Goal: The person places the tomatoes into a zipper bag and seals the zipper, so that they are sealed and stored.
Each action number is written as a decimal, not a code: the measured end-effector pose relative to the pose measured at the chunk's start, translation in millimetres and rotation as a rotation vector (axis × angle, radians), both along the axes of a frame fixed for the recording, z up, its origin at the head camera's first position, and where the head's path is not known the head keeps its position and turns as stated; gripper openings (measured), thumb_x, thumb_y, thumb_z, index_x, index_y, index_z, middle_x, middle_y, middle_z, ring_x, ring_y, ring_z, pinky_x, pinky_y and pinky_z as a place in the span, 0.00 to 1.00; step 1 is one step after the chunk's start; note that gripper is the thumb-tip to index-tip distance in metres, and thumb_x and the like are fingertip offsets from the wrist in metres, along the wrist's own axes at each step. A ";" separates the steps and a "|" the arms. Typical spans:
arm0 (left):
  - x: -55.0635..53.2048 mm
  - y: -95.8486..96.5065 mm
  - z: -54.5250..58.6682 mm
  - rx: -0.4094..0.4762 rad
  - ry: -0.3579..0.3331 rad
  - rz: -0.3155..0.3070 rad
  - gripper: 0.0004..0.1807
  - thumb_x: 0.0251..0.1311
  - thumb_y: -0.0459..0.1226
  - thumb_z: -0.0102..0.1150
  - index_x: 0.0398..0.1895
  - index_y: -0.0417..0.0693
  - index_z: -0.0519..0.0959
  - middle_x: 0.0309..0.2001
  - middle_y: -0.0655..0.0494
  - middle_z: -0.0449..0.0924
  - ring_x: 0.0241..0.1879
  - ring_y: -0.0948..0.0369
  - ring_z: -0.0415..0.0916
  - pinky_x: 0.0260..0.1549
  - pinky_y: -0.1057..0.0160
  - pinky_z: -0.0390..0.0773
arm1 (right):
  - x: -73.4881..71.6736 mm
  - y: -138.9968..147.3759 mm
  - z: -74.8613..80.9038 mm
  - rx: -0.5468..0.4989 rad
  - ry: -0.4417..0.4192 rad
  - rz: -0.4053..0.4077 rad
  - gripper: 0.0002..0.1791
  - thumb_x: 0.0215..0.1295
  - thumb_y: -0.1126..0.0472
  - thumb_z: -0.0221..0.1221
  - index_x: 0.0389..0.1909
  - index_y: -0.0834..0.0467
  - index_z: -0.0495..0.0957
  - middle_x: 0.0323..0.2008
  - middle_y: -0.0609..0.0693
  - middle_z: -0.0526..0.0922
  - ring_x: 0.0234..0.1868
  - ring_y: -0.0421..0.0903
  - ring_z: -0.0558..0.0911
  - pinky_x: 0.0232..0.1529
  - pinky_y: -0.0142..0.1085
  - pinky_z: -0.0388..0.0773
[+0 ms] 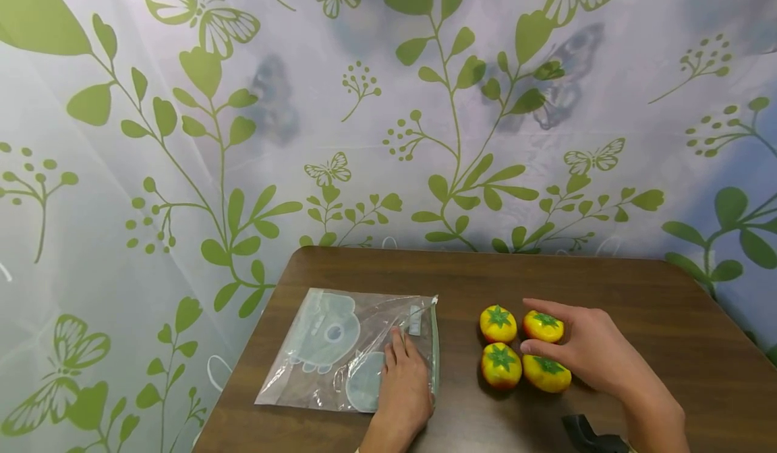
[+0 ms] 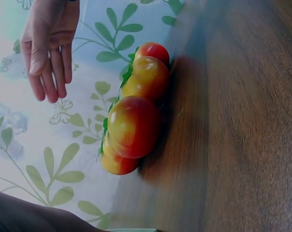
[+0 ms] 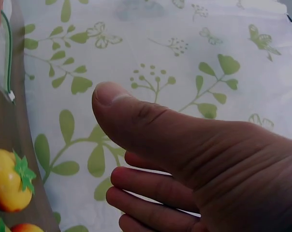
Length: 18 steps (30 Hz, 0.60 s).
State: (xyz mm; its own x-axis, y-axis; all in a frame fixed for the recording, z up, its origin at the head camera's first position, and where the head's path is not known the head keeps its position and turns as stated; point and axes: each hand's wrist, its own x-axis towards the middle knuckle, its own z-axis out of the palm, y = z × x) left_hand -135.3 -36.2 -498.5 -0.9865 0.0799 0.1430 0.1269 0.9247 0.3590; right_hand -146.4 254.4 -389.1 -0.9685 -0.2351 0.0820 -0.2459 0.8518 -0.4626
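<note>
A clear zip bag (image 1: 328, 385) with pale printed shapes lies flat on the table. My left hand (image 1: 405, 385) rests on its right part, near the green zip edge, fingers extended. Several shiny yellow-and-red fruits with green star-shaped tops, like toy persimmons, stand in a tight group right of the bag; one is the front-left fruit (image 1: 501, 365). Over the right side of the group is my right hand (image 1: 591, 345), thumb and fingers apart, close to the back-right fruit (image 1: 543, 326) and front-right fruit (image 1: 548, 373). In the right wrist view that hand (image 3: 184, 159) holds nothing.
The brown wooden table (image 1: 461, 278) has rounded far corners. Behind it hangs a pale curtain (image 1: 364, 123) printed with green leaves and butterflies. A black device (image 1: 589, 434) sits by my right wrist.
</note>
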 end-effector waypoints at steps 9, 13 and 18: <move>-0.3 -0.2 -1.3 0.011 0.002 -0.002 0.60 0.36 0.35 0.90 0.73 0.19 0.66 0.77 0.21 0.64 0.69 0.26 0.75 0.60 0.35 0.83 | 5.0 27.2 -10.7 0.040 0.000 -0.055 0.43 0.60 0.37 0.78 0.72 0.54 0.82 0.43 0.52 0.92 0.35 0.46 0.80 0.40 0.45 0.79; -1.1 -0.4 -2.1 0.021 -0.009 -0.001 0.60 0.36 0.35 0.90 0.74 0.19 0.66 0.77 0.21 0.63 0.69 0.26 0.74 0.61 0.34 0.83 | 6.3 39.8 -15.5 0.057 -0.033 -0.084 0.44 0.62 0.37 0.77 0.73 0.56 0.80 0.42 0.56 0.91 0.38 0.52 0.83 0.42 0.52 0.83; -0.7 -0.3 -2.3 0.026 -0.007 -0.002 0.60 0.37 0.34 0.90 0.74 0.19 0.66 0.77 0.21 0.63 0.69 0.26 0.74 0.61 0.34 0.83 | 9.3 53.1 -22.5 0.061 -0.025 -0.096 0.44 0.63 0.36 0.76 0.73 0.57 0.80 0.59 0.69 0.88 0.55 0.71 0.87 0.49 0.68 0.83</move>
State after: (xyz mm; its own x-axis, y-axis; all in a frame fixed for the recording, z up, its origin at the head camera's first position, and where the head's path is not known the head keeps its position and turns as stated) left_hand -136.0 -36.5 -500.8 -0.9873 0.0779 0.1386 0.1260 0.9149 0.3836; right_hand -137.1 307.4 -411.6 -0.9885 -0.1444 0.0455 -0.1502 0.8975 -0.4146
